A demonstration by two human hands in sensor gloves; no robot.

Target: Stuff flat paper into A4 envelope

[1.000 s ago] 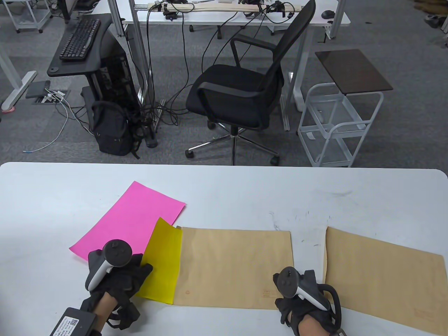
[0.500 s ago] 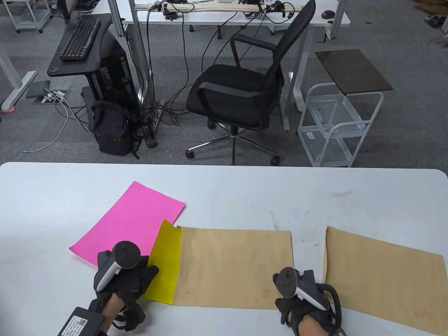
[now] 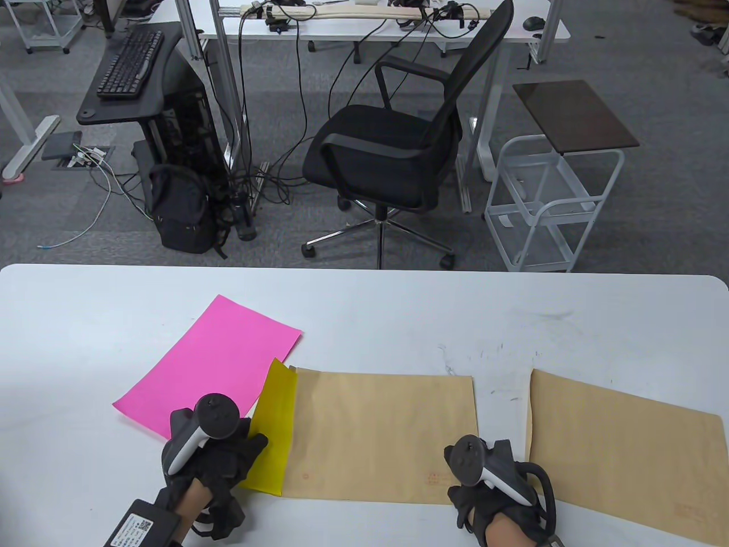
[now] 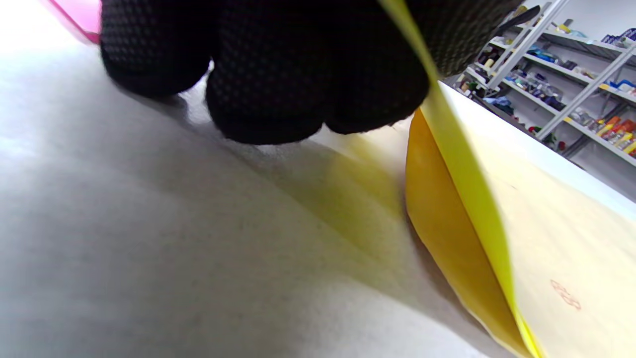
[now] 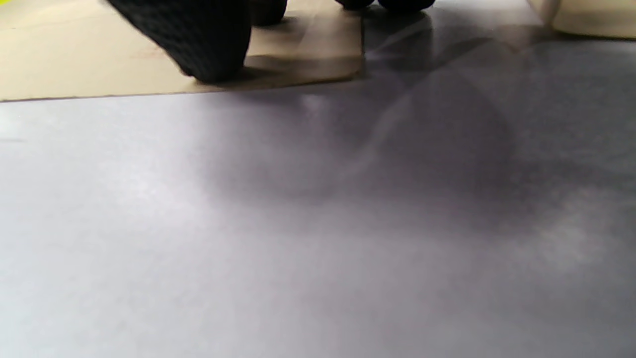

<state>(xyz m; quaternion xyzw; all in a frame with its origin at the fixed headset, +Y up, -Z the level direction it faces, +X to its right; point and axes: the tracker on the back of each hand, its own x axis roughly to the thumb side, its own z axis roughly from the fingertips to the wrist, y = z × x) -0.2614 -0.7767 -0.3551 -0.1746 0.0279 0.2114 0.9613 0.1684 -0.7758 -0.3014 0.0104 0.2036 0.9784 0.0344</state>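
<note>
A yellow paper sheet [image 3: 277, 421] sticks out of the left, open end of a brown A4 envelope [image 3: 381, 436] lying near the table's front edge. My left hand [image 3: 228, 456] grips the sheet's near left part; in the left wrist view the sheet [image 4: 462, 164] runs from my gloved fingers [image 4: 278, 64] into the envelope's mouth [image 4: 447, 238]. My right hand [image 3: 484, 473] rests on the envelope's near right corner, with a finger [image 5: 198, 40] pressing on the envelope [image 5: 99, 64].
A pink paper sheet [image 3: 211, 362] lies flat at the left, partly under the yellow one. A second brown envelope [image 3: 621, 450] lies at the right. The white table [image 3: 398, 307] has an office chair [image 3: 393, 148] beyond its far edge.
My left hand has moved to the right with the yellow sheet, and less of the sheet shows outside the envelope. The right hand has not moved.
</note>
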